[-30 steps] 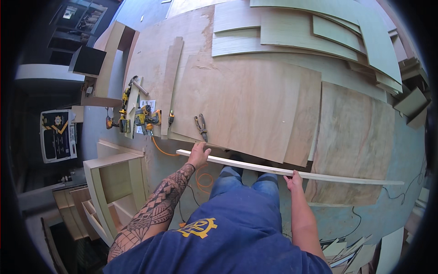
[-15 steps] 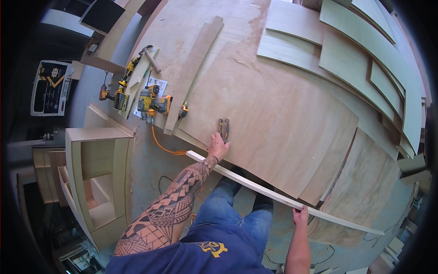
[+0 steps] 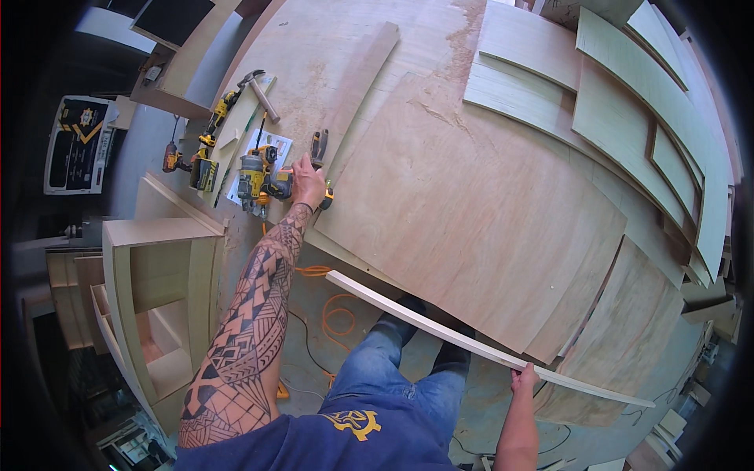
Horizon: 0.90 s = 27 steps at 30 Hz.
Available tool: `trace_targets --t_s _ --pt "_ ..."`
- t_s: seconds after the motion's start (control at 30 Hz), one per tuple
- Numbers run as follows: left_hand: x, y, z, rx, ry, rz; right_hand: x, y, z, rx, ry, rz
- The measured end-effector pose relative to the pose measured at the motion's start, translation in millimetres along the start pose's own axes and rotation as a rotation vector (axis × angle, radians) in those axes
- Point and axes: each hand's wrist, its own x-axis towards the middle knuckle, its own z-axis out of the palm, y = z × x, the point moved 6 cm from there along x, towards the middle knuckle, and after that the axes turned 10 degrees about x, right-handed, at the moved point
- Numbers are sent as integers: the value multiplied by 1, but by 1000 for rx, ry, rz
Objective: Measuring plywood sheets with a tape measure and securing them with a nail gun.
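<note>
My left hand is closed around a pair of pliers, whose dark handles point away from me. It is over the table's left side, beside a yellow and black nail gun and above a small yellow and black tool, partly covered by the hand. My right hand grips a long pale wood strip toward its right end. The strip lies across in front of my legs, along the table's near edge.
A large plywood sheet covers much of the table. Stacked boards stand at the far right. A hammer and a long board lie farther left. An orange hose hangs to the floor near a wooden cabinet.
My left hand has carried the pliers leftward, from over the plywood sheet to beside the nail gun. My right hand still grips the wood strip, which has barely shifted.
</note>
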Motion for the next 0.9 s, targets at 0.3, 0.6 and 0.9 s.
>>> trace_targets --t_s 0.3,0.6,0.9 --pt "-147 -38 83 -200 -536 -481 3 18 -1 138 -60 114" --pt "-128 -67 94 -267 -375 -626 9 43 1 110 -232 232" --pt "-148 -25 52 -783 -861 -451 -20 26 17 157 -169 16"
